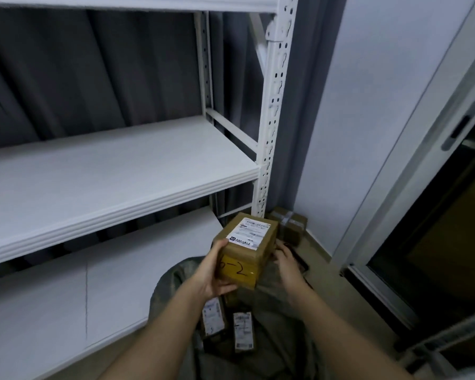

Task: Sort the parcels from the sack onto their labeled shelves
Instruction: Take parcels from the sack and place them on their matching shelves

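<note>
I saw the white shelf rack (115, 171) filling the left, a grey curtain (93, 72) behind it. Below lay the grey sack (272, 338), open, with two more labelled parcels (228, 322) inside; their print was too small to read. Above the sack I held a brown box (244, 248), long axis running away from me toward the rack post (274, 105). Its white shipping label (248, 233) was illegible; the near yellow tape (237, 272) bore handwriting ending "-2". My left hand (214, 272) gripped its left side; my right hand (287, 263) wrapped its right side, fingers partly hidden.
</note>
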Tool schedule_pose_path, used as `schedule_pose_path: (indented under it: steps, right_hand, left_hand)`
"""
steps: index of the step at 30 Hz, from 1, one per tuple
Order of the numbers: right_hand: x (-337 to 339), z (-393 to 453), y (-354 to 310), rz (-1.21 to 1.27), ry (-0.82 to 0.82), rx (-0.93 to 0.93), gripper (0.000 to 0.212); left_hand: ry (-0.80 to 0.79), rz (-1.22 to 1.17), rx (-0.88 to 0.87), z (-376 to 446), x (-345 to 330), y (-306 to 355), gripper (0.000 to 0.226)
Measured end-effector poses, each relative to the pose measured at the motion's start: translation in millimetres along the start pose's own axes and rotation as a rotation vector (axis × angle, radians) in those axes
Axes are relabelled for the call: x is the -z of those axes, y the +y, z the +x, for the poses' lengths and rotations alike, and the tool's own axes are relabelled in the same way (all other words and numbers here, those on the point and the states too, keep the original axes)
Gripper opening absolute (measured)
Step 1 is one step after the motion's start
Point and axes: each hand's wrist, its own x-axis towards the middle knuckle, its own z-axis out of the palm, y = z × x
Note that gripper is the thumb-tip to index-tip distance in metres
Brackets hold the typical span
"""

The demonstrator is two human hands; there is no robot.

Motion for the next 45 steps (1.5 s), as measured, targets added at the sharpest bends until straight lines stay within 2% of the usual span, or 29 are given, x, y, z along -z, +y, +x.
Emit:
schedule_pose_path:
  steps: [2,6,9,12,18,27,33,39,45]
  right_hand:
    - [3,-11,0,0.208,-0.076,-0.127,0.049]
    - [25,-33,3,0.146,-0.137,-0.136,0.056]
    - [45,-52,6,0.125,-0.094,-0.130,0.055]
    - [71,-80,13,0.123,-0.070,-0.140,0.056]
    - [125,-142,43,0.167,-0.072,-0.029,0.039]
    - [182,-245,76,0.240,0.032,-0.010,0.054]
    - [208,-311,92,0.298,0.173,0.044,0.044]
    - [229,-376,120,0.355,0.361,0.107,0.054]
    - [257,-427,152,0.440,0.566,0.106,0.053]
  left_hand:
    - [0.005,0.009,-0.008,-4,-15,-8,0.055]
    - [-0.020,0.050,-0.022,-20,-41,-27,0.049]
    - [-0.051,0.083,-0.006,-40,-57,-40,0.054]
    - [-0.015,0.197,-0.038,-65,-65,-56,0.060]
    - [0.002,0.280,-0.052,-121,-95,-110,0.057]
    - [-0.064,0.370,-0.094,-198,-145,-174,0.054]
    - [-0.163,0.487,-0.112,-235,-167,-205,0.054]
    - [-0.323,0.623,-0.109,-270,-188,-248,0.054]
    - [-0.440,0.690,-0.109,-302,-221,-288,0.049]
